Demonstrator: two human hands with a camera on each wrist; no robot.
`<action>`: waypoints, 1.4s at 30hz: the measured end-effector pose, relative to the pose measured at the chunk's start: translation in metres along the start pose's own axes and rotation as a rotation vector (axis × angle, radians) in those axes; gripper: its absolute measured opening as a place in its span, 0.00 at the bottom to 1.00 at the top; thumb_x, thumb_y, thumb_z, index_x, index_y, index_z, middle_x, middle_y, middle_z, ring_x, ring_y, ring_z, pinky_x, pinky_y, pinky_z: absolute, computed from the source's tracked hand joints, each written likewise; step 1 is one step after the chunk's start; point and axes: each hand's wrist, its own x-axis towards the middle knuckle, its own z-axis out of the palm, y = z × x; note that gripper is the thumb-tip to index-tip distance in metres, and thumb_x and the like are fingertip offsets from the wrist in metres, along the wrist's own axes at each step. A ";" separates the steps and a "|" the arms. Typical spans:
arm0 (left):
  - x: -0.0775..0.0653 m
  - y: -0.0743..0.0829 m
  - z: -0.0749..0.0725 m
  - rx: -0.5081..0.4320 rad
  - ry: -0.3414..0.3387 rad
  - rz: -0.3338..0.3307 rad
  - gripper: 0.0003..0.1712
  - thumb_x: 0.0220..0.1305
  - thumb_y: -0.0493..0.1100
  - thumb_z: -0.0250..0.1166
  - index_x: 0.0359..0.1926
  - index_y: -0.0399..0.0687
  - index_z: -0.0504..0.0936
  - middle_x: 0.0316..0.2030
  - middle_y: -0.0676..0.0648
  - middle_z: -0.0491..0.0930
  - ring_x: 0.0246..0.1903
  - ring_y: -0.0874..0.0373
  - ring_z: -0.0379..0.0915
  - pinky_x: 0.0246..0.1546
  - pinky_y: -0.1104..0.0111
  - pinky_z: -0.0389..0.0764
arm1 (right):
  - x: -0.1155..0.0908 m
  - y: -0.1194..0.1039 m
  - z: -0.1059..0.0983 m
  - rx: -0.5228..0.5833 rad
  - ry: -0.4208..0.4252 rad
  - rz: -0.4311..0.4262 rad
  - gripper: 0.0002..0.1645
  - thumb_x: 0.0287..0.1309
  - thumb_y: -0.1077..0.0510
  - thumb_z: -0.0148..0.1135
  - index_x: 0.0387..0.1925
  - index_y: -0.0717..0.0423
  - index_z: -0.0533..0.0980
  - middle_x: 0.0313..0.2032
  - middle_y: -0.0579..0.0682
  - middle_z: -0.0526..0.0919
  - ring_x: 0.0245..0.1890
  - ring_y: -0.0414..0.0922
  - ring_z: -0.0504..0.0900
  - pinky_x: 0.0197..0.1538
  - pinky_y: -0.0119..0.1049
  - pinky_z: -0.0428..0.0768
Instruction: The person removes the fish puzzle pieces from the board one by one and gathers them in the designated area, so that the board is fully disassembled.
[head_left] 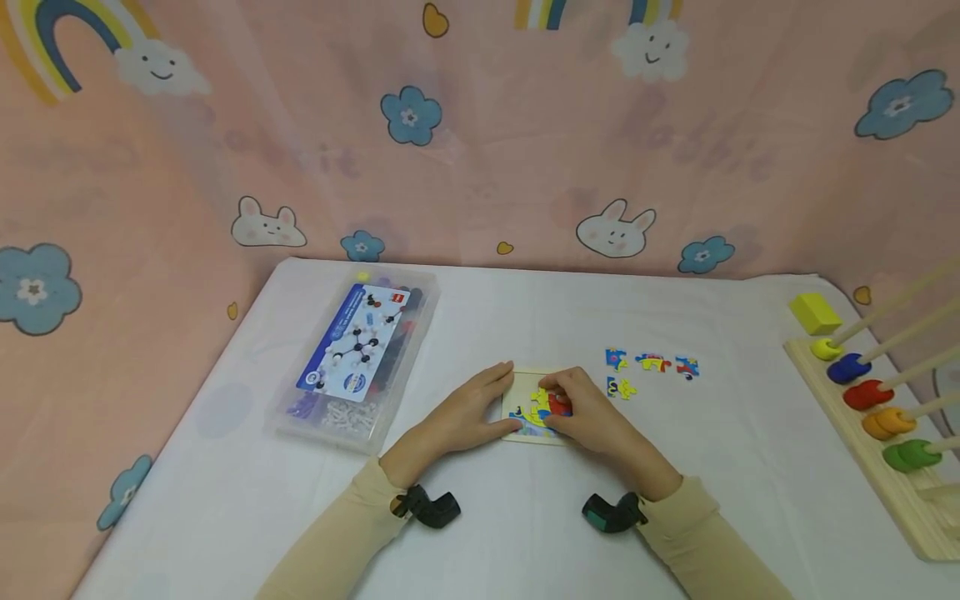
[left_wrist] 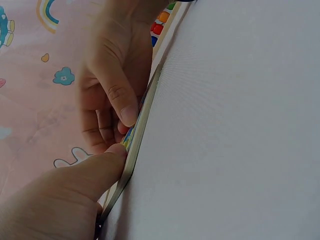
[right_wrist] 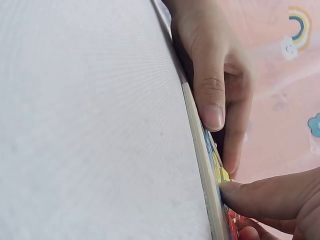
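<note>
A small wooden puzzle board [head_left: 522, 383] lies flat on the table, its front part filled with blue, yellow and red pieces. My left hand [head_left: 474, 410] rests along the board's left side, thumb on the near corner and fingers stretched to the far one. Over the right side, my right hand [head_left: 594, 412] pinches a puzzle piece between thumb and fingers, close on the board; most of that piece is hidden. In the right wrist view a yellow edge [right_wrist: 223, 173] rises beside the right thumb [right_wrist: 240, 195]. Loose puzzle pieces [head_left: 652, 362] lie right of the board.
To the left lies a clear plastic case [head_left: 408, 367] of molecular model parts with a printed label. A wooden bead abacus [head_left: 840, 450] stands at the right edge, a yellow block [head_left: 815, 313] behind it. A patterned pink cloth hangs behind the white table.
</note>
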 end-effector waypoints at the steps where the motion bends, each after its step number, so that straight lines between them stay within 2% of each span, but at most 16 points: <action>1: 0.000 0.000 0.000 0.001 0.001 0.001 0.46 0.60 0.59 0.63 0.70 0.39 0.59 0.73 0.47 0.53 0.72 0.55 0.46 0.71 0.62 0.56 | 0.000 0.001 0.001 0.010 0.005 -0.004 0.26 0.53 0.66 0.64 0.55 0.63 0.70 0.51 0.58 0.69 0.47 0.48 0.70 0.55 0.46 0.74; 10: 0.000 -0.001 0.000 -0.009 0.001 0.002 0.45 0.60 0.59 0.63 0.70 0.40 0.59 0.73 0.47 0.53 0.72 0.55 0.47 0.71 0.62 0.56 | -0.003 0.004 0.005 0.041 0.064 -0.012 0.29 0.53 0.64 0.66 0.58 0.59 0.69 0.54 0.56 0.74 0.51 0.50 0.73 0.56 0.48 0.75; 19: 0.000 -0.002 0.001 -0.013 0.003 0.013 0.45 0.60 0.59 0.63 0.70 0.39 0.59 0.73 0.47 0.53 0.72 0.55 0.46 0.71 0.62 0.56 | -0.004 0.007 0.008 0.030 0.142 -0.019 0.25 0.53 0.66 0.65 0.55 0.60 0.73 0.49 0.53 0.78 0.46 0.46 0.75 0.52 0.44 0.77; 29: 0.000 -0.002 0.001 -0.004 0.015 0.027 0.45 0.61 0.58 0.63 0.70 0.38 0.59 0.72 0.45 0.54 0.72 0.53 0.48 0.71 0.61 0.57 | -0.003 0.005 0.007 0.046 0.153 0.001 0.24 0.55 0.65 0.65 0.55 0.59 0.73 0.46 0.52 0.78 0.43 0.44 0.75 0.49 0.42 0.78; 42: 0.000 -0.001 0.001 -0.013 0.007 0.016 0.45 0.61 0.58 0.63 0.70 0.38 0.59 0.72 0.45 0.53 0.72 0.53 0.48 0.71 0.61 0.57 | -0.005 0.002 0.004 0.067 0.149 -0.016 0.24 0.55 0.65 0.65 0.55 0.60 0.74 0.45 0.52 0.78 0.42 0.44 0.75 0.48 0.40 0.79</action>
